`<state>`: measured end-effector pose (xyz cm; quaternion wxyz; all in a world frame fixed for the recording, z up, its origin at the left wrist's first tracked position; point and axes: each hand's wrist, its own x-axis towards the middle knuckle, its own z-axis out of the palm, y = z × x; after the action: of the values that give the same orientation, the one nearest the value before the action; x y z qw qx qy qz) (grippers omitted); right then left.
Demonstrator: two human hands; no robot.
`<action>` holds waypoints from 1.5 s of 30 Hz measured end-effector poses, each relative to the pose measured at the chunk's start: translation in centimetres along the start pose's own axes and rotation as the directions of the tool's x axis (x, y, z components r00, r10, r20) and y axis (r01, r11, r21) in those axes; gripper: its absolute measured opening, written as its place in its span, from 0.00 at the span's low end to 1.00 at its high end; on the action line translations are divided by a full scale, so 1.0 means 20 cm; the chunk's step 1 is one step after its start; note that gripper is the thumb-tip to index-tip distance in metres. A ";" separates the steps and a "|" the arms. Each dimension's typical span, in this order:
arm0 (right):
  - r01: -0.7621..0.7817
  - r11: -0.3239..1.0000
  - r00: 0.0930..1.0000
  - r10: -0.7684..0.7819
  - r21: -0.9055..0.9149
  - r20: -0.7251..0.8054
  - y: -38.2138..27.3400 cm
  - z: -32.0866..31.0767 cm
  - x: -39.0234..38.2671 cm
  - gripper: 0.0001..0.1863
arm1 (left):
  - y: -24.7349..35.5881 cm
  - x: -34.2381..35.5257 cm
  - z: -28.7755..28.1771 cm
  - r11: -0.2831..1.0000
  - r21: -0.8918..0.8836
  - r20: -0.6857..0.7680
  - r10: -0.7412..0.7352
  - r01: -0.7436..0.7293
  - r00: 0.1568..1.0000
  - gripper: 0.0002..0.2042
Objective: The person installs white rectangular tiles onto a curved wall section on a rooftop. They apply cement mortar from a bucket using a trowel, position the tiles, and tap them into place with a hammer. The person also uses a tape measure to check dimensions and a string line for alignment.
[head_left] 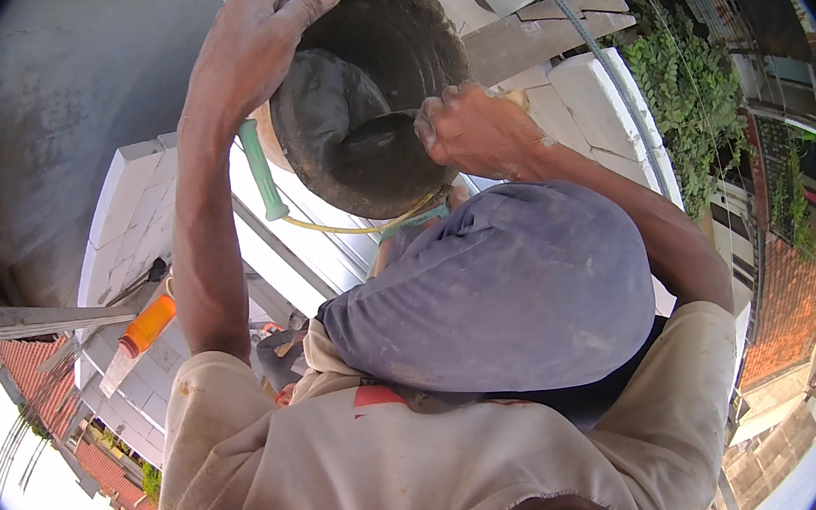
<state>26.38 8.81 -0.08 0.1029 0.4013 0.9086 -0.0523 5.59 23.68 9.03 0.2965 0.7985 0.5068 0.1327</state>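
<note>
A dark bucket [414, 38] holds wet grey mix [324, 93]. Its upper-left rim is gripped by my left hand [258, 45], thumb over the edge. My right hand [475, 132] is closed on a tool whose dark blade [374, 133] sits down in the mix; most of its handle is hidden by my fingers. A green tube grip [263, 171] on a yellow wire handle [329, 222] hangs at the bucket's left. My raised knee in grey trousers [502, 285] is just below the bucket.
Pale blocks [114, 238] flank me. An orange tool [144, 325] lies at left below a beam [23, 319]. A plank [544, 33] and steel bar [610, 81] are at right. Grey wall [50, 114], foliage [683, 103] and rooftops [797, 311] surround. Someone partly shows below [279, 360].
</note>
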 end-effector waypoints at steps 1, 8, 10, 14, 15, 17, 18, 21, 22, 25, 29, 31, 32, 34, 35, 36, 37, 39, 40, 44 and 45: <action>-0.030 0.996 1.000 0.030 0.088 0.008 0.00 0.00 -0.01 0.08 | 0.00 0.00 0.01 1.000 -0.014 -0.016 -0.003 0.003 1.000 0.26; -0.235 0.676 0.970 0.122 0.698 0.208 0.09 -0.05 -0.04 0.15 | 0.00 0.02 -0.02 0.997 -0.052 0.041 -0.060 0.062 0.997 0.26; -0.246 0.545 0.968 0.098 0.802 0.231 0.14 -0.01 -0.05 0.17 | 0.03 0.01 -0.02 0.999 0.012 0.016 -0.048 0.048 0.999 0.26; -0.178 0.325 0.978 0.160 0.929 0.131 0.18 0.14 -0.27 0.21 | 0.09 0.06 0.03 0.998 -0.041 0.020 -0.046 0.047 0.999 0.26; -0.154 0.252 0.976 0.189 0.955 0.108 0.19 0.17 -0.35 0.23 | 0.11 0.06 0.02 0.993 -0.080 0.054 -0.079 0.083 0.995 0.26; -0.214 0.185 0.950 0.267 0.959 0.160 0.19 0.20 -0.50 0.26 | 0.08 0.05 -0.01 0.995 -0.069 0.041 -0.068 0.071 0.997 0.25; -0.232 0.186 0.938 0.301 0.955 0.169 0.19 0.20 -0.59 0.26 | 0.08 0.04 -0.01 0.989 -0.104 0.052 -0.103 0.108 0.993 0.24; -0.270 0.184 0.877 0.452 0.945 0.162 0.17 0.27 -0.89 0.21 | 0.06 0.04 -0.02 0.980 -0.142 0.054 -0.134 0.140 0.990 0.23; -0.277 0.159 0.844 0.511 0.948 0.161 0.15 0.32 -1.00 0.20 | 0.04 0.04 -0.03 0.981 -0.139 0.064 -0.126 0.134 0.990 0.23; -0.350 0.086 0.703 0.683 0.933 0.201 0.10 0.35 -1.30 0.18 | 0.00 0.06 -0.07 0.981 -0.135 0.085 -0.127 0.137 0.988 0.22; -0.503 0.027 0.467 0.849 0.864 0.245 0.11 0.33 -1.56 0.20 | -0.05 0.10 -0.07 0.974 -0.184 0.135 -0.106 0.130 0.985 0.21; -0.592 0.287 0.382 0.923 0.753 -0.052 0.16 0.41 -1.60 0.20 | -0.02 0.10 -0.06 0.972 -0.197 0.153 -0.097 0.126 0.983 0.21; -0.641 0.395 0.352 0.913 0.659 -0.205 0.17 0.44 -1.60 0.20 | 0.00 0.09 -0.04 0.973 -0.194 0.155 -0.096 0.126 0.983 0.21; -0.772 0.369 0.329 0.929 0.518 -0.171 0.19 0.43 -1.57 0.20 | 0.02 0.09 -0.04 0.974 -0.186 0.167 -0.100 0.131 0.981 0.20; -0.825 0.351 0.314 0.936 0.443 -0.158 0.19 0.41 -1.54 0.20 | 0.01 0.09 -0.05 0.974 -0.180 0.178 -0.106 0.138 0.978 0.21; -0.887 0.307 0.294 0.951 0.344 -0.091 0.18 0.42 -1.53 0.19 | 0.01 0.09 -0.06 0.974 -0.176 0.189 -0.111 0.145 0.976 0.21; -0.900 0.302 0.289 0.953 0.315 -0.087 0.16 0.44 -1.55 0.19 | 0.02 0.09 -0.05 0.972 -0.181 0.190 -0.112 0.146 0.975 0.21; -0.921 0.293 0.283 0.956 0.257 -0.076 0.09 0.53 -1.64 0.18 | 0.03 0.08 -0.04 0.969 -0.192 0.192 -0.118 0.155 0.974 0.21; -0.917 0.323 0.283 0.940 0.235 -0.190 0.02 0.59 -1.70 0.18 | 0.04 0.08 -0.03 0.972 -0.187 0.163 -0.113 0.143 0.980 0.21; -0.934 0.237 0.193 0.964 0.266 -0.183 -0.20 0.72 -1.85 0.18 | 0.01 0.07 -0.03 0.949 -0.269 0.155 -0.125 0.163 0.980 0.21; -0.930 0.223 0.169 0.965 0.291 -0.199 -0.25 0.74 -1.89 0.18 | -0.01 0.08 -0.03 0.930 -0.321 0.181 -0.127 0.181 0.975 0.21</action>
<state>49.66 -24.30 -5.84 -0.0656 0.8849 0.4588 0.0469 5.86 25.34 9.33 0.4765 0.7021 0.5130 0.1298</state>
